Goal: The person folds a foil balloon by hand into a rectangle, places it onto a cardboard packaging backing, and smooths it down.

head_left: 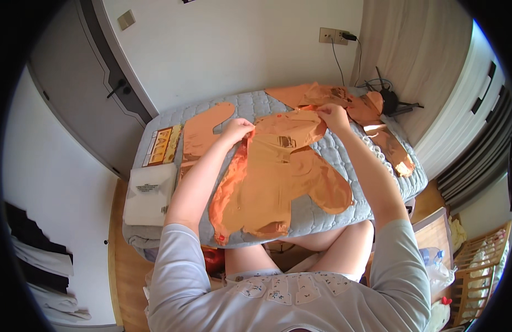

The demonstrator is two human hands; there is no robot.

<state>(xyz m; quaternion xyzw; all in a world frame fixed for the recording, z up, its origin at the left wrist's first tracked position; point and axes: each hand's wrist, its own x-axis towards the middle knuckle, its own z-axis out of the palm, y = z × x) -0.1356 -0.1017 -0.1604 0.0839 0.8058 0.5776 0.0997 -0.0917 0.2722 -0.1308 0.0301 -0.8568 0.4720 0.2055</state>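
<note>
A large flat foil balloon, copper-orange and uninflated, lies spread over the quilted bed in front of me. My left hand pinches its upper left edge. With closed fingers my right hand grips its far right corner. The left side of the foil is crumpled, and a rounded lobe reaches out to the right. Beside my left forearm lies another flat foil balloon, partly covered by that arm. More copper foil balloons lie behind my right hand, some creased.
The quilted grey bed carries a white plastic package and a yellow printed card at left. White rings lie right of my forearm. A black router-like device with cables stands at the far right corner. A wooden crib is at lower right.
</note>
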